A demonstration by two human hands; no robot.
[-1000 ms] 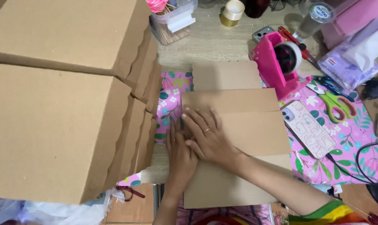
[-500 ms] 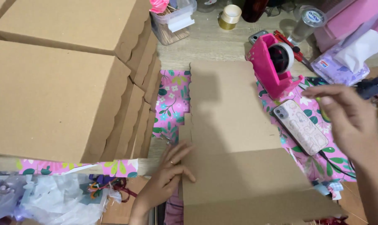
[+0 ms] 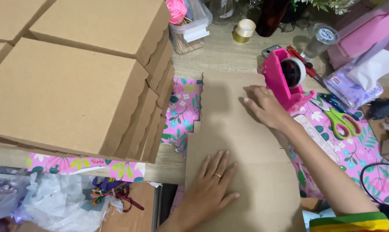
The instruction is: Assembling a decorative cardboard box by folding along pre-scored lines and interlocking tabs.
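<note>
A flat brown cardboard box blank [image 3: 241,141] lies lengthwise on the table over pink floral paper [image 3: 183,111]. My left hand [image 3: 213,182], a ring on one finger, presses flat on the near half of the cardboard with fingers spread. My right hand [image 3: 265,105] rests palm down on the far half, next to a pink tape dispenser [image 3: 286,77]. Neither hand holds anything.
Stacks of folded cardboard boxes [image 3: 74,81] fill the left side. Green-handled scissors [image 3: 342,120], a roll of clear tape [image 3: 244,30], a clear tub [image 3: 190,25], a bottle [image 3: 319,41] and pink and white packages [image 3: 366,64] crowd the right and back. Crumpled plastic [image 3: 57,202] lies at lower left.
The right hand moved from mid-air at the right down onto the far half of the cardboard. The left hand moved further onto the near half and now lies flat on it.
</note>
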